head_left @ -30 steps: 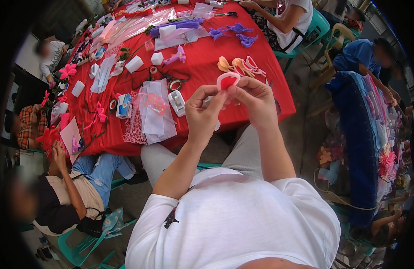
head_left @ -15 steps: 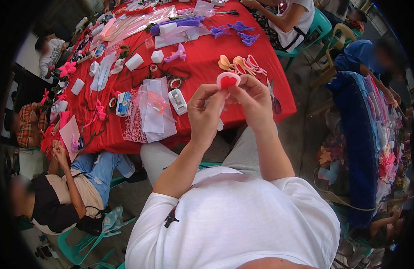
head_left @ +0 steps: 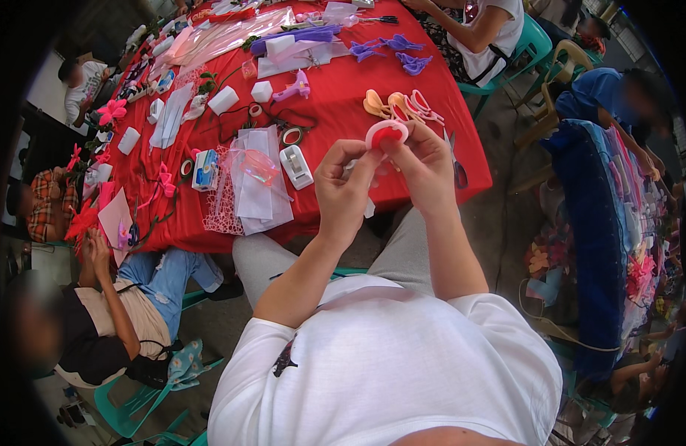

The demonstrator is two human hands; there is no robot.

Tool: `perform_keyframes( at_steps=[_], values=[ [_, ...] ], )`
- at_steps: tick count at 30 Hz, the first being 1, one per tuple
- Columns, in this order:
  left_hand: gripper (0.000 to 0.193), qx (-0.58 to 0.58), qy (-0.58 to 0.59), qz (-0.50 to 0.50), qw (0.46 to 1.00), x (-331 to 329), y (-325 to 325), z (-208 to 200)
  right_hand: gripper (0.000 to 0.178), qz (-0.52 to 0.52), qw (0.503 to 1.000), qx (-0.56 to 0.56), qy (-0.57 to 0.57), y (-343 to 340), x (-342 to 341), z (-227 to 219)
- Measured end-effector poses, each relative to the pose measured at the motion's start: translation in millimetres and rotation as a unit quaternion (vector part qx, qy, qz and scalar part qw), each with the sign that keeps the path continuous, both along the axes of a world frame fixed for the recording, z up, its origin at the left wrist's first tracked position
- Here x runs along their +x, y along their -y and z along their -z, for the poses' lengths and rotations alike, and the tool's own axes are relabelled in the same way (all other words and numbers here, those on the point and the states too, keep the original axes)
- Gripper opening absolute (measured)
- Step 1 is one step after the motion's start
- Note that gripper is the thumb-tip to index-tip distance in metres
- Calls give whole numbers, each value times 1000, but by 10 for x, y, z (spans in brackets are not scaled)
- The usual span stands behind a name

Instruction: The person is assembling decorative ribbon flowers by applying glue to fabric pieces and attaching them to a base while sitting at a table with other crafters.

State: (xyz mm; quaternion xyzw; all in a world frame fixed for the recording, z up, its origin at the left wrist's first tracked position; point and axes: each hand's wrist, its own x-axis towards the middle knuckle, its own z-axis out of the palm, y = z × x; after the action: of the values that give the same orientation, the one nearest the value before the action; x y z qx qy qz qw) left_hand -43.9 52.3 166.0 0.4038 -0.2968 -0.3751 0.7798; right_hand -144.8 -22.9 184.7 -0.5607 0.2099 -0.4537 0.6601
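Both my hands are raised over the near right part of the red-covered table, pinching a light pink fuzzy pipe-cleaner loop (head_left: 372, 131) from either side. My left hand (head_left: 343, 178) has its thumb and fingertips on the loop's left side. On its right, my right hand (head_left: 424, 167) presses with the thumb. Red shows inside the loop. A white piece (head_left: 369, 208) hangs below my left fingers; what it joins to is hidden. Just beyond my hands lie orange loops (head_left: 374, 104) and pink loops (head_left: 424, 108) of the same sort. Scissors (head_left: 459, 169) rest beside my right hand.
On the red tablecloth (head_left: 335, 111) lie a white tape dispenser (head_left: 296, 166), a purple glue gun (head_left: 292, 87), white sheets (head_left: 253, 189), purple bows (head_left: 402, 43) and foam blocks (head_left: 224, 99). A person (head_left: 112, 320) sits at my left; another table (head_left: 588, 223) stands at right.
My hands and the pink loop have shifted slightly right, with the loop tilted and my right thumb further across it. The person at left has lowered their hands a little.
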Motion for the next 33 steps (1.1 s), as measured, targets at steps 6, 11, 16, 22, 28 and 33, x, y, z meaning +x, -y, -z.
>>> perform_keyframes(
  at_steps=[6,11,16,22,28,33],
  values=[
    [8,32,-35,39,998,48,-5,-1,13,9,1000,-19,7,-2,-30,10],
    [13,40,-46,60,996,87,1,25,17,-30,999,-19,16,26,-76,-68],
    [14,65,4,59,996,58,-8,-18,24,-24,996,-74,-42,182,-122,-51],
    [12,56,36,46,997,58,-23,-6,20,32,972,-173,-154,234,-117,-62],
    [10,53,34,41,997,61,-18,-32,11,118,921,-322,-184,215,-82,-103],
    [10,53,29,39,997,54,-17,-38,10,164,908,-345,-170,208,-1,-13]
  ],
)
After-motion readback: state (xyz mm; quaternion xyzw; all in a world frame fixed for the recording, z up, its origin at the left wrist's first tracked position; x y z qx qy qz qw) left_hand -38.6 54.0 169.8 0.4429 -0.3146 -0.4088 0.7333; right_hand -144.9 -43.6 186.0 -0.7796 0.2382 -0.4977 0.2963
